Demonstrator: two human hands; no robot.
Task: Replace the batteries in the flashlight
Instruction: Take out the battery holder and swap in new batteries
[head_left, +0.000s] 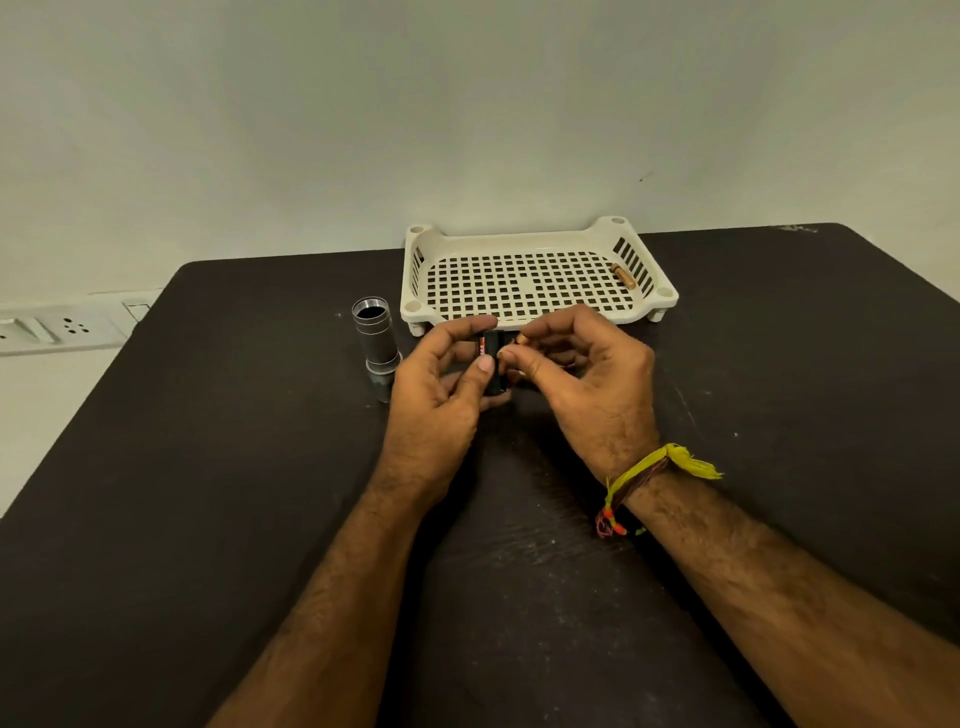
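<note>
Left hand (441, 384): grips small black cylindrical battery holder (493, 364) w/ red-orange label, thumb on its front, index curled over top, other fingers behind. Held upright, above table, centre of scene.
Right hand (582, 374): fingers curled, thumb + index pinch a small copper-coloured battery (521, 339) at the holder's upper right side; only its tip shows. Wrist carries yellow-and-red thread band (644, 483).
Flashlight body (377, 348): silver metal tube, stands upright on table just left of left hand, open threaded end up, dark inside. Not touched by either hand.
Tray (540, 275): cream plastic, perforated floor, slotted sides, short feet; sits far side of table, just beyond the hands.
In tray: one copper-coloured battery (623, 276) lying at far right, by the right wall.
Table (208, 467): dark matte top, scuffed w/ pale specks.
Wall (363, 130): plain pale; white socket strip (57, 327) at far left, beyond table edge.
</note>
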